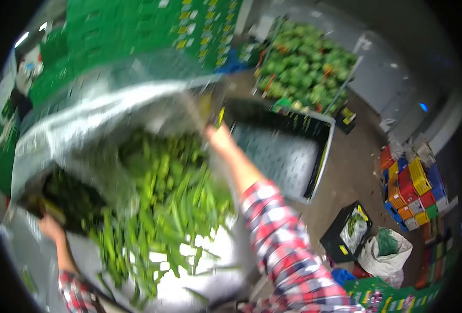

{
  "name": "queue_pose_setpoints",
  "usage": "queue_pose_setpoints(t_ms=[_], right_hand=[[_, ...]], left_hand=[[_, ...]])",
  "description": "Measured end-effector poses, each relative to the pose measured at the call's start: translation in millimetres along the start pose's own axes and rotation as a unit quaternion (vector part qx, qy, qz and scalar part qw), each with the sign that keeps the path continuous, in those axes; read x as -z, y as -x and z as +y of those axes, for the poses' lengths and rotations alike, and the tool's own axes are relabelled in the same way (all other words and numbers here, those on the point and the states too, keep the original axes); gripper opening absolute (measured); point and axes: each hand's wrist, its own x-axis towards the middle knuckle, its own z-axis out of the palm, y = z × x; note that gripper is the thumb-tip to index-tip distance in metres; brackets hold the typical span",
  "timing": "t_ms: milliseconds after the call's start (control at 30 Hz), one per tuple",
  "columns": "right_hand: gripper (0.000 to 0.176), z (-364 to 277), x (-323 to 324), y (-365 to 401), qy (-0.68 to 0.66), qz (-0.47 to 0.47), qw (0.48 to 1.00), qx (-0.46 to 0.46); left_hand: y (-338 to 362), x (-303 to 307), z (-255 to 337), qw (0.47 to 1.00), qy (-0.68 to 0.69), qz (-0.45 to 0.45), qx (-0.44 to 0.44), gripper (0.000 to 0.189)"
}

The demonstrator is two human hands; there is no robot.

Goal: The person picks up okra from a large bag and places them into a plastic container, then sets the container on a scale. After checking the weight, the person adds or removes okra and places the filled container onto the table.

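Long green pods (181, 201) lie heaped on a shiny metal work surface (210, 287), spilling from a tilted dark crate (31, 202) lined with clear plastic sheeting (79, 122). At the crate's left end, by a yellow handle, my left hand (50, 228) has its fingers closed on the rim. My right hand (220, 136) is closed at the other end, near another yellow handle piece; motion blurs it, and the sheeting hides much of the crate. More pods show dark inside the crate, behind the plastic.
Right of my arm stands a large black crate (278, 156). Behind it is a bin of green vegetables (309, 65). Green crates (132, 26) are stacked at the back. On the floor at right are a small black crate (348, 232), a white sack (385, 255) and stacked coloured crates (411, 190).
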Motion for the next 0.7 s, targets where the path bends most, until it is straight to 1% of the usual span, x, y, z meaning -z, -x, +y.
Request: queue_pose_setpoints(t_ms=[33, 100, 133, 167, 200, 233, 300, 333, 367, 433, 500, 567, 600, 633, 667, 700], right_hand=[[0.040, -23, 19, 22, 0.045, -0.034, 0.998, 0.004], [0.041, -6, 34, 53, -0.066, 0.034, 0.997, 0.032], [0.039, 9, 40, 74, -0.098, 0.058, 0.991, 0.067], [0.037, 19, 47, 88, -0.128, 0.088, 0.982, 0.109], [0.035, 22, 58, 112, -0.187, 0.063, 0.980, 0.028], [0.034, 21, 72, 143, -0.243, 0.039, 0.968, -0.049], [0.029, 34, 94, 196, -0.154, -0.033, 0.977, -0.144], [0.024, 35, 95, 221, -0.150, -0.043, 0.973, -0.169], [0.020, 35, 95, 247, -0.145, -0.054, 0.969, -0.194], [0.022, 28, 85, 290, -0.155, -0.063, 0.957, -0.237], [0.027, 23, 68, 324, -0.133, -0.097, 0.957, -0.239], [0.030, 12, 45, 351, -0.153, -0.134, 0.953, -0.226], [0.027, 4, 35, 361, -0.163, -0.156, 0.946, -0.234], [0.022, 4, 27, 369, -0.132, -0.192, 0.942, -0.241], [0.021, 7, 18, 376, -0.097, -0.186, 0.954, -0.214], [0.021, 10, 11, 380, -0.062, -0.178, 0.965, -0.185]], left_hand=[[-10, -4, -31, 0.998, -0.047, -0.006, -0.039, 0.048], [-3, 12, 22, 0.990, -0.121, -0.068, 0.040, 0.052], [9, 13, 51, 0.997, -0.066, -0.024, 0.029, 0.051], [19, 13, 69, 0.993, 0.082, -0.046, 0.067, 0.046], [25, 17, 79, 0.988, 0.112, -0.079, 0.065, 0.048], [27, 26, 88, 0.989, 0.090, -0.103, 0.047, 0.042], [6, 28, 51, 0.976, 0.115, -0.185, -0.024, 0.045], [4, 31, 34, 0.986, 0.064, -0.138, -0.075, 0.056], [24, 54, 64, 0.984, 0.026, -0.177, -0.014, 0.071], [68, 86, 82, 0.996, 0.026, -0.059, -0.067, 0.073], [129, 126, 108, 0.990, 0.092, -0.073, -0.074, 0.064], [192, 153, 97, 0.978, 0.164, -0.121, -0.053, 0.056], [225, 169, 98, 0.972, 0.150, -0.168, -0.064, 0.053], [259, 188, 103, 0.967, 0.098, -0.232, -0.038, 0.051], [293, 201, 92, 0.955, 0.072, -0.285, -0.043, 0.048], [320, 221, 115, 0.932, 0.050, -0.360, 0.010, 0.048]])
